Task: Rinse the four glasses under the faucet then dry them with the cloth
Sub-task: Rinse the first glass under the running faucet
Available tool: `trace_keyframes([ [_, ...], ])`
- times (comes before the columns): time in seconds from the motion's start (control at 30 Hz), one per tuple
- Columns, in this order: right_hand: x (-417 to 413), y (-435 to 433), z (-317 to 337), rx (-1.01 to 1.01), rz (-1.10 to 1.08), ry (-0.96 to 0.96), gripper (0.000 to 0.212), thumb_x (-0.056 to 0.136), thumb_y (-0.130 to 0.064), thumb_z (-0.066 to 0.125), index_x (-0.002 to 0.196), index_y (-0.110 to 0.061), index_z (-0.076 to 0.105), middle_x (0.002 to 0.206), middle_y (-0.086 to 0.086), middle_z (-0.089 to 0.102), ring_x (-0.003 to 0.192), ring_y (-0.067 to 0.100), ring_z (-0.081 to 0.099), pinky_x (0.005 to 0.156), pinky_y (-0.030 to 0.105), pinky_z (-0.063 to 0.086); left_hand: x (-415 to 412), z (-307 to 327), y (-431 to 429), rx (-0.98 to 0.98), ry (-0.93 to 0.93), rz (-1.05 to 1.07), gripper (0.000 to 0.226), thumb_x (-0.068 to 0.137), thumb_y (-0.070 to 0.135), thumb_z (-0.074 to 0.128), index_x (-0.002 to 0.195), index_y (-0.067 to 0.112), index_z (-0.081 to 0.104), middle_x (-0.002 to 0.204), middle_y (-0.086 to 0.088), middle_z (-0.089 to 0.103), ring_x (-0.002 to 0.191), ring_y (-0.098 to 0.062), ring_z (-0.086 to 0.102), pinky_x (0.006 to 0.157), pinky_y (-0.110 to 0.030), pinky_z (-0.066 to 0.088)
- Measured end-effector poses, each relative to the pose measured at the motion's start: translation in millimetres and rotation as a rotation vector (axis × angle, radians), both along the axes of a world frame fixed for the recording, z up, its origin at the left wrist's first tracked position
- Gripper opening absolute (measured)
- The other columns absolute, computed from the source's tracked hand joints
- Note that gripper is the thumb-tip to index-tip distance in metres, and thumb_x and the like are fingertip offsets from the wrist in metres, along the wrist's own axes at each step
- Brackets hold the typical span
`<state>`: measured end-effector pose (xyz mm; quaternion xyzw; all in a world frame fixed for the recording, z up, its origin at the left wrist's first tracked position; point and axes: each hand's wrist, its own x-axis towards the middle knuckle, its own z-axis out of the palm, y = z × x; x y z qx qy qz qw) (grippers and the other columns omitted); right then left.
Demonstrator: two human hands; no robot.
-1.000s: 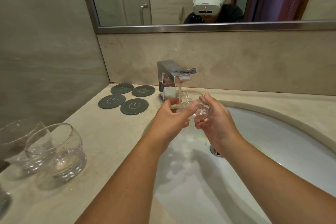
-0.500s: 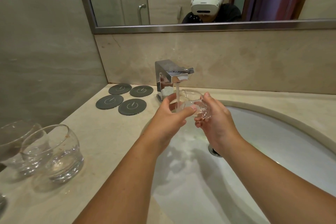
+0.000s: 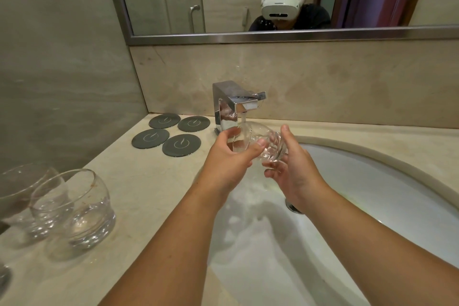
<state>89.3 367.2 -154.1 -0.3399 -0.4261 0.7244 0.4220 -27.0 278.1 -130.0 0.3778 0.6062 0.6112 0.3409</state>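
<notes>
A clear round glass (image 3: 260,143) lies tilted on its side under the chrome faucet (image 3: 229,109), its mouth to the left, with water running onto it. My left hand (image 3: 229,160) grips its rim end, thumb across the front. My right hand (image 3: 294,171) cups its thick base from the right. Two more glasses stand on the counter at the lower left: a near glass (image 3: 74,208) and, behind it, a second glass (image 3: 17,196). The edge of a further glass (image 3: 3,278) shows at the frame's left border. No cloth is in view.
Several dark round coasters (image 3: 165,136) lie left of the faucet on the beige counter (image 3: 139,181). The white oval basin (image 3: 372,206) fills the lower right, its drain (image 3: 293,207) partly behind my right wrist. A mirror hangs above the backsplash.
The glass has turned between my hands and tipped further onto its side under the stream. Both hands stay at the faucet.
</notes>
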Motion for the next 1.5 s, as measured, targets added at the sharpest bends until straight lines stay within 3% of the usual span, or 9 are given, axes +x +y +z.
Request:
trace_keyframes([
  [0.23, 0.9, 2.0, 1.5, 0.011, -0.040, 0.093, 0.032, 0.104, -0.034, 0.066, 0.117, -0.005, 0.071, 0.091, 0.011, 0.066, 0.053, 0.017, 0.054, 0.047, 0.029, 0.044, -1.2, -2.4, 3.3, -0.007, -0.055, -0.048, 0.101, 0.060, 0.049, 0.089, 0.150, 0.030, 0.050, 0.138, -0.002, 0.066, 0.124, -0.016, 0.068, 0.103, -0.037, 0.057],
  [0.43, 0.4, 0.7, 2.8, 0.060, -0.093, 0.088, 0.031, 0.102, -0.025, 0.067, 0.125, -0.006, 0.070, 0.107, 0.012, 0.071, 0.064, 0.021, 0.059, 0.054, 0.033, 0.048, 0.5, -3.0, 2.9, -0.081, -0.072, -0.014, 0.073, 0.082, 0.054, 0.087, 0.138, 0.024, 0.052, 0.127, 0.000, 0.070, 0.099, -0.018, 0.073, 0.093, -0.034, 0.061],
  [0.53, 1.3, -0.7, 3.8, 0.069, -0.098, 0.069, 0.026, 0.101, -0.022, 0.067, 0.124, -0.011, 0.071, 0.105, 0.009, 0.072, 0.071, 0.023, 0.061, 0.056, 0.033, 0.051, -0.9, -3.7, 5.1, -0.056, -0.071, 0.016, 0.090, 0.068, 0.068, 0.089, 0.137, 0.020, 0.058, 0.129, -0.004, 0.071, 0.084, -0.011, 0.075, 0.085, -0.031, 0.063],
  [0.6, 2.5, -1.9, 5.9, 0.067, -0.067, 0.079, 0.023, 0.100, -0.021, 0.065, 0.120, -0.010, 0.072, 0.104, 0.010, 0.072, 0.071, 0.024, 0.062, 0.057, 0.034, 0.051, -2.2, -3.4, 5.2, -0.035, -0.039, 0.029, 0.103, 0.054, 0.073, 0.087, 0.138, 0.019, 0.061, 0.131, -0.004, 0.071, 0.095, -0.010, 0.076, 0.086, -0.031, 0.063],
  [0.8, 2.0, -4.9, 6.3, -0.041, 0.022, 0.006, 0.043, 0.100, -0.052, 0.066, 0.111, -0.011, 0.076, 0.081, 0.003, 0.071, 0.061, 0.016, 0.061, 0.053, 0.031, 0.048, -2.4, -3.1, 3.6, 0.004, 0.045, 0.008, 0.088, 0.061, 0.059, 0.089, 0.138, 0.027, 0.061, 0.128, 0.007, 0.073, 0.117, -0.010, 0.071, 0.098, -0.037, 0.059],
  [0.93, 2.0, -4.0, 5.3, -0.001, 0.025, 0.032, 0.039, 0.103, -0.045, 0.065, 0.114, -0.008, 0.072, 0.079, 0.006, 0.067, 0.053, 0.016, 0.056, 0.049, 0.029, 0.045, -2.3, -3.1, 2.6, -0.010, 0.021, -0.052, 0.073, 0.074, 0.039, 0.091, 0.139, 0.029, 0.060, 0.126, 0.007, 0.075, 0.118, -0.010, 0.071, 0.097, -0.035, 0.055],
  [1.1, 1.7, -3.4, 6.4, 0.052, -0.024, 0.075, 0.023, 0.103, -0.033, 0.066, 0.108, -0.011, 0.072, 0.085, 0.008, 0.068, 0.060, 0.019, 0.058, 0.051, 0.031, 0.046, 3.4, -1.0, 2.8, -0.076, -0.022, -0.062, 0.083, 0.070, 0.058, 0.092, 0.139, 0.031, 0.052, 0.126, 0.007, 0.071, 0.121, -0.015, 0.069, 0.104, -0.040, 0.056],
  [1.27, 0.9, -1.6, 3.7, 0.091, -0.037, 0.052, 0.022, 0.100, -0.028, 0.068, 0.115, -0.012, 0.073, 0.105, 0.013, 0.069, 0.074, 0.021, 0.064, 0.053, 0.031, 0.049, 1.3, -0.5, 0.6, -0.091, -0.015, -0.018, 0.093, 0.067, 0.066, 0.087, 0.142, 0.020, 0.055, 0.126, -0.001, 0.072, 0.096, -0.013, 0.077, 0.086, -0.031, 0.060],
  [1.5, 1.4, -3.9, 6.8, -0.027, 0.031, 0.019, 0.043, 0.100, -0.056, 0.063, 0.112, -0.015, 0.073, 0.091, 0.005, 0.071, 0.063, 0.017, 0.059, 0.051, 0.030, 0.045, -0.5, -2.2, 1.6, -0.007, -0.014, -0.038, 0.085, 0.065, 0.047, 0.090, 0.140, 0.024, 0.057, 0.131, 0.002, 0.072, 0.113, -0.012, 0.074, 0.103, -0.038, 0.059],
])
